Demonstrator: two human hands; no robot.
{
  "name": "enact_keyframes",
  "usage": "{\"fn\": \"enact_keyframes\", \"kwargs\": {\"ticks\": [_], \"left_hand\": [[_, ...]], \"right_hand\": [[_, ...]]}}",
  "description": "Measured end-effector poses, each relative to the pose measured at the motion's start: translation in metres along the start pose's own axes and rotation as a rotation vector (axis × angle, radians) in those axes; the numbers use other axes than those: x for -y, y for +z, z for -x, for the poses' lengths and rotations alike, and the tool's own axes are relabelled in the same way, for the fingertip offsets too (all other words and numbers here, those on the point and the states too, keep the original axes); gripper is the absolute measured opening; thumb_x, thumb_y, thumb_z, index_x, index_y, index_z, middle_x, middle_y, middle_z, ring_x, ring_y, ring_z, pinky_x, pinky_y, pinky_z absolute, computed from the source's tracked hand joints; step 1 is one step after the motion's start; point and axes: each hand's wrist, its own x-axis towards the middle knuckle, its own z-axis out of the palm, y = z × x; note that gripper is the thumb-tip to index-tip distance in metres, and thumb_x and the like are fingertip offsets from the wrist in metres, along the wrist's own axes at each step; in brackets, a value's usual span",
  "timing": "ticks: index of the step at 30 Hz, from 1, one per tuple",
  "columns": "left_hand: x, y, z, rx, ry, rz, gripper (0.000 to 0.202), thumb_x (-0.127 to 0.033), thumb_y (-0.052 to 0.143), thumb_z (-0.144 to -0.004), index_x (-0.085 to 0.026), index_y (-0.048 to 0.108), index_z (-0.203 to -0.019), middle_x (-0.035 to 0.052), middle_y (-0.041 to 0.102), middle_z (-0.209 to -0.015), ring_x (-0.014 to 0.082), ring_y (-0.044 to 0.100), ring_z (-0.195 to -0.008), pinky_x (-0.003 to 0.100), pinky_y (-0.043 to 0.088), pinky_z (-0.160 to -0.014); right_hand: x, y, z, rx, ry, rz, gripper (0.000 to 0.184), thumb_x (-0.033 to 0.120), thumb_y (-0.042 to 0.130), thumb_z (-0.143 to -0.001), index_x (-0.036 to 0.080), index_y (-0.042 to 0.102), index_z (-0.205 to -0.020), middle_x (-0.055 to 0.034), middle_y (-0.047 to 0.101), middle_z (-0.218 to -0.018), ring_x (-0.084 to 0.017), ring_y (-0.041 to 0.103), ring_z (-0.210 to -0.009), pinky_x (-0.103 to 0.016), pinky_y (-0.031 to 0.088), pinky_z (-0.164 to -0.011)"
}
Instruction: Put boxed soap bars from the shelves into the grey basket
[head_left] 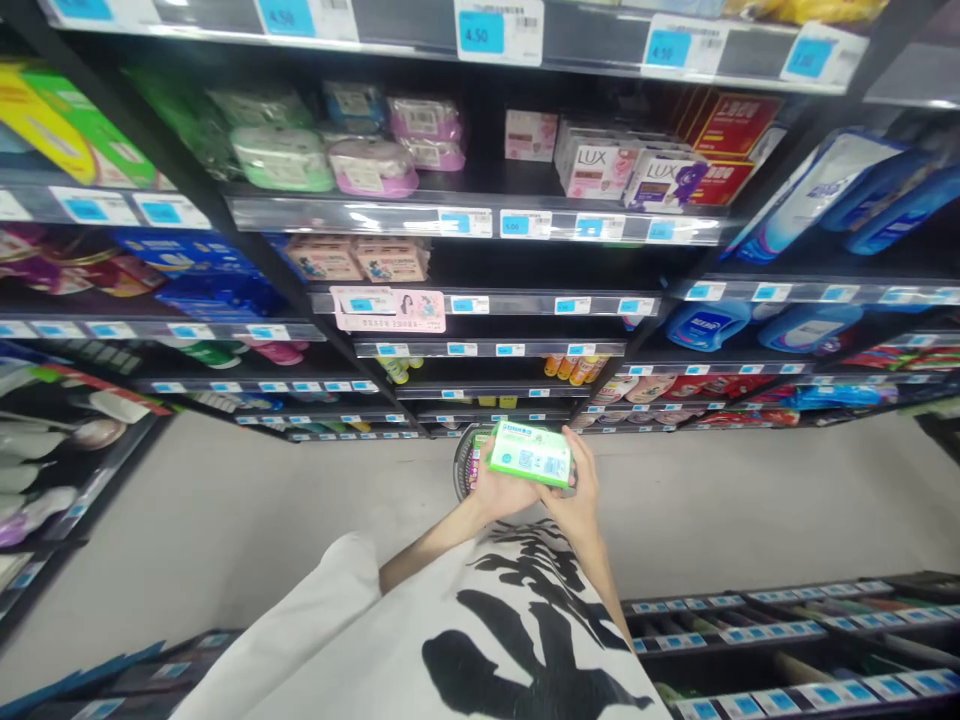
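Observation:
Both my hands hold a green and white plastic-wrapped pack (531, 452) in front of my body, its printed face turned up toward me. My left hand (496, 492) supports it from below and at the left end, with the fingers mostly hidden under the pack. Around the right end curl the fingers of my right hand (576, 490), thumb along the near edge. Partly covered by the pack and my left hand, a dark basket (461, 465) with pink and green packaging inside shows just beyond. What the pack contains cannot be made out.
Shelves (480, 190) rise in front, with LUX soap boxes (600, 165), wrapped soap packs (281, 155) and blue bottles (705, 325). Price tags line the shelf edges. More shelving (795, 640) stands behind at lower right and at the left (97, 470). Grey floor (360, 490) lies between.

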Motion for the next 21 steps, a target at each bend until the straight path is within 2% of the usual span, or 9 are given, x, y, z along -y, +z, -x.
{"fn": "enact_keyframes", "kwargs": {"ticks": [4,7,10,15,21], "left_hand": [[0.004,-0.007,0.004,0.032,0.003,0.013,0.1,-0.084,0.054,-0.072,-0.016,0.055,-0.147,0.0228,0.062,-0.146,0.0509,0.05,-0.14,0.067,0.036,-0.109],[0.005,-0.01,0.004,0.056,-0.006,0.008,0.107,-0.085,0.054,-0.07,-0.017,0.05,-0.152,0.0226,0.061,-0.148,0.0508,0.05,-0.14,0.066,0.036,-0.11],[0.005,-0.011,0.004,0.079,-0.018,-0.004,0.111,-0.087,0.054,-0.066,-0.015,0.052,-0.151,0.0241,0.061,-0.147,0.0521,0.05,-0.14,0.066,0.036,-0.109],[0.007,-0.009,0.001,0.055,-0.026,-0.031,0.1,-0.084,0.055,-0.072,-0.014,0.059,-0.142,0.0243,0.061,-0.146,0.0526,0.045,-0.143,0.069,0.034,-0.11],[0.006,-0.001,-0.005,0.041,-0.042,-0.064,0.096,-0.083,0.056,-0.076,-0.017,0.058,-0.145,0.0231,0.06,-0.149,0.0515,0.046,-0.143,0.069,0.035,-0.111]], "right_hand": [[0.002,0.0,-0.001,-0.006,-0.117,-0.03,0.078,0.023,0.08,-0.088,0.029,0.044,-0.157,-0.015,0.054,-0.152,-0.03,0.055,-0.14,-0.047,0.056,-0.108],[0.001,0.001,0.0,-0.016,-0.141,-0.048,0.078,0.021,0.079,-0.087,0.029,0.045,-0.157,-0.0153,0.054,-0.152,-0.03,0.056,-0.139,-0.047,0.058,-0.107],[0.0,0.001,0.001,-0.014,-0.133,-0.034,0.079,0.021,0.078,-0.087,0.027,0.044,-0.158,-0.0158,0.054,-0.152,-0.03,0.054,-0.141,-0.048,0.055,-0.111],[-0.002,-0.004,0.004,-0.015,-0.101,-0.02,0.079,0.022,0.077,-0.089,0.027,0.042,-0.16,-0.0148,0.053,-0.154,-0.029,0.053,-0.143,-0.047,0.055,-0.112],[-0.003,-0.011,0.004,-0.029,-0.081,-0.019,0.081,0.022,0.077,-0.09,0.03,0.04,-0.161,-0.0139,0.051,-0.155,-0.03,0.052,-0.143,-0.047,0.055,-0.11]]}}
